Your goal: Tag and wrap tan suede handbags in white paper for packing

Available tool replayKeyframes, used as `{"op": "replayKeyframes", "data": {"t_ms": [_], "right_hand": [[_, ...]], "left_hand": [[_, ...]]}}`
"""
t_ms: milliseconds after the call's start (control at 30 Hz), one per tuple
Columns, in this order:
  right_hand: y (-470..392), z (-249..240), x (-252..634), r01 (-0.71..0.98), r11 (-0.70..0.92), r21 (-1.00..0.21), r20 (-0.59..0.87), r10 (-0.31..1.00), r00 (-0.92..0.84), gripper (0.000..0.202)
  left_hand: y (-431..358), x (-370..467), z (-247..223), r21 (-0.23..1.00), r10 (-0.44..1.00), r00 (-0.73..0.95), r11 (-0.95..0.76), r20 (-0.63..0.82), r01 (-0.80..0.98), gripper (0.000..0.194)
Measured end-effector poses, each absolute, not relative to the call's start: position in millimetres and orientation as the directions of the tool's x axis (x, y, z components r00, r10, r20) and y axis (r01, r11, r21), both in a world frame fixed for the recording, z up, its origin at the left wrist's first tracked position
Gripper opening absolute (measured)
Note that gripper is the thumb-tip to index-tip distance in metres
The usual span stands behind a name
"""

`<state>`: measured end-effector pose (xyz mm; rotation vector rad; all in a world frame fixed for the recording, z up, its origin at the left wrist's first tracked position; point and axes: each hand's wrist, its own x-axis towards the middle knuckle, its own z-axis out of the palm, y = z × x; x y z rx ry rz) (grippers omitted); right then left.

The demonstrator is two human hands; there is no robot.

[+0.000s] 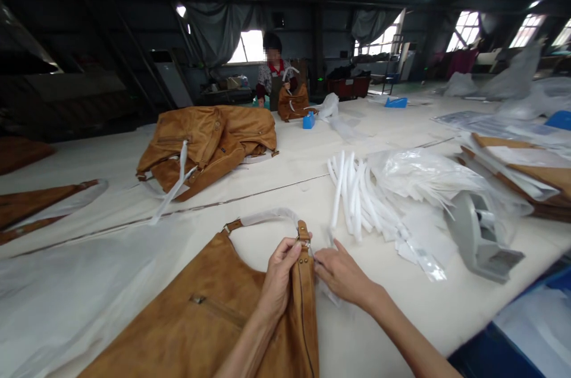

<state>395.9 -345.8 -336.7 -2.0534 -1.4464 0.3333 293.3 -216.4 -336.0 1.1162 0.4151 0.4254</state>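
The left hand (282, 268) pinches the shoulder bag's (178, 312) strap tab (303, 230), the right hand (341, 271) curls nearly closed, hold unclear, and tugging could tear the plastic sleeve (270, 215).

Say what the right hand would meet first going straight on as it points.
The right hand would probably meet the brown bag first, near the strap end; whether they already touch is unclear.

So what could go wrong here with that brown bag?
The left hand pinches the brown bag near its strap fitting; a slip might scratch the bag. The right hand is near loose white sticks, which could get knocked about. The grey dispenser sits near the table edge and might be bumped off.
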Motion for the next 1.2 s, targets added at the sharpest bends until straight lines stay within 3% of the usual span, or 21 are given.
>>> {"op": "replayKeyframes", "data": {"t_ms": [133,367,600,667,733,833,900,1067,1200], "right_hand": [[-356.0,-339.5,375.2,0.800,-0.355,-0.483,0.135,0.873,0.469,0.026],[-345.0,-378.4,358.7,0.653,-0.473,-0.592,0.080,0.772,0.631,0.024],[-371.5,-371.1,359.9,0.616,-0.339,-0.711,0.175,0.763,0.622,0.024],[-395.1,-370.3,377.9,0.597,-0.339,-0.727,0.263,0.665,0.699,0.030],[-424.7,-374.6,407.2,0.550,-0.413,-0.726,0.333,0.488,0.807,0.032],[-469.5,-384.9,461.2,0.436,-0.662,-0.610,0.404,0.213,0.890,0.035],[-491.9,-390.2,493.1,0.341,-0.778,-0.528,0.409,0.118,0.905,0.038],[-511.4,-391.7,532.4,0.277,-0.840,-0.466,0.355,0.110,0.928,0.046],[-511.4,-384.9,535.1,0.261,-0.846,-0.464,0.319,0.116,0.941,0.043]], "left_hand": [[-222.6,297.9,-326.8,0.855,0.450,0.867,0.515,-0.215,-0.055,0.036],[-225.4,308.5,-342.3,0.895,0.540,0.772,0.438,-0.334,0.081,0.072],[-224.1,313.6,-344.4,0.880,0.574,0.719,0.461,-0.393,0.113,0.078],[-224.1,313.3,-342.5,0.890,0.573,0.732,0.444,-0.370,0.102,0.081],[-225.5,314.1,-342.8,0.907,0.546,0.770,0.410,-0.330,0.097,0.077],[-228.1,318.1,-348.4,0.919,0.501,0.806,0.373,-0.317,0.129,0.076],[-228.0,321.3,-353.9,0.918,0.496,0.800,0.362,-0.337,0.163,0.079],[-223.8,322.9,-361.1,0.914,0.496,0.794,0.367,-0.351,0.175,0.079],[-227.8,317.1,-356.4,0.925,0.512,0.802,0.359,-0.307,0.125,0.067]]}}
